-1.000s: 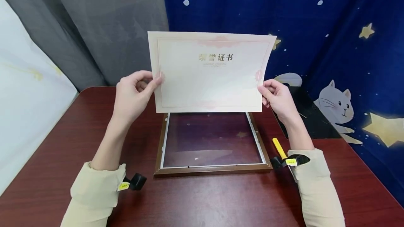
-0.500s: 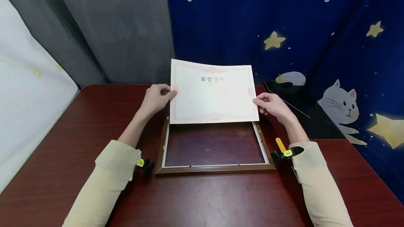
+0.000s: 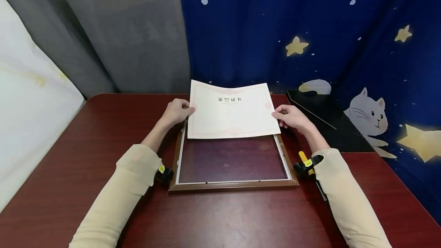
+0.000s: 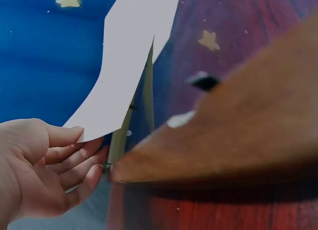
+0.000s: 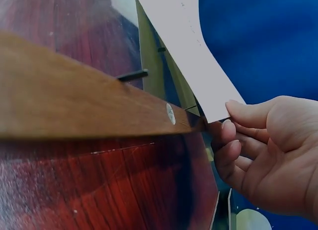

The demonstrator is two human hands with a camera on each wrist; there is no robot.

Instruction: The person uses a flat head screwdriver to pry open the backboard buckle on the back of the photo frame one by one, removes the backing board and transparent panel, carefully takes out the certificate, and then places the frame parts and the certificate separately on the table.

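A cream certificate [image 3: 231,111] with gold characters hangs tilted over the far half of a brown picture frame [image 3: 232,185] lying face-down on the table. My left hand [image 3: 176,111] pinches the sheet's left edge, thumb on top; my right hand [image 3: 290,116] pinches its right edge. From the left wrist view the paper [image 4: 126,61] rises from my fingers [image 4: 64,155] beside the frame's corner [image 4: 223,135]. In the right wrist view the paper [image 5: 191,51] sits just above the frame rail [image 5: 84,106], pinched by my thumb and fingers [image 5: 238,140].
The dark red wooden table [image 3: 69,156] carries the frame. A yellow-handled tool [image 3: 304,159] lies right of the frame. A black board [image 3: 324,121] rests at the far right. Grey and blue star-print curtains hang behind.
Both hands have brought the certificate down and away from me, from upright in the air to low over the frame's far half.
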